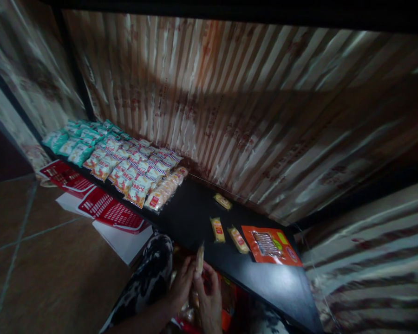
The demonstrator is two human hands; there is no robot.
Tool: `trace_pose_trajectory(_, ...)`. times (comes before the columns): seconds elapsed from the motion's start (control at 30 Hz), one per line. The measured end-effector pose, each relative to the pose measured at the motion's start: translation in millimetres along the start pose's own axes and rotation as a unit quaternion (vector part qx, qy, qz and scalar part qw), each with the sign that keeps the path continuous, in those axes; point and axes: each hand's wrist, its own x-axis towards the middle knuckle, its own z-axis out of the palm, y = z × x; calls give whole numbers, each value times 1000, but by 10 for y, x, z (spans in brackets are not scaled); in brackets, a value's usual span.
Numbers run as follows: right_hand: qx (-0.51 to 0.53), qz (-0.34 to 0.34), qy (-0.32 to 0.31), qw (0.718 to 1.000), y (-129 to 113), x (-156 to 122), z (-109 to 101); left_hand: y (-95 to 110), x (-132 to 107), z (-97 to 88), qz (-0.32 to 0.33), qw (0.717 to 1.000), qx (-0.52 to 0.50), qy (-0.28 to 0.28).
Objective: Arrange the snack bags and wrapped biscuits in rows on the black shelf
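Over the shelf's front edge, my left hand (182,284) and my right hand (210,294) meet around a small wrapped snack cake (199,260), which stands upright between their fingers. Both hands are closed at its lower end. On the black shelf (191,215) beyond lie three similar yellow wrapped snack cakes: one at the back (223,201), one in the middle (218,230) and one to the right (238,240). Below my hands, a container with packaged food (186,311) shows partly; my hands and forearms hide much of it.
An orange flat pack (270,245) lies at the shelf's right. Rows of white-and-orange packets (132,169), clear-wrapped cakes (165,189) and green packets (78,139) fill its left. Red basket-shaped signs (107,211) hang along the front edge. A pleated curtain (209,102) backs the shelf.
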Motion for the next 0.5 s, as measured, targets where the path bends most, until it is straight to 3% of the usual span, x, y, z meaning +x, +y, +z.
trace_pose_trajectory(0.23, -43, -11, -1, 999, -153, 35, 31, 69, 48, -4, 41, 998, -51, -4)
trace_pose_trajectory(0.5, -71, -23, 3, 997, -258, 173, 25, 151, 227, -46, 119, 991, -2, 56)
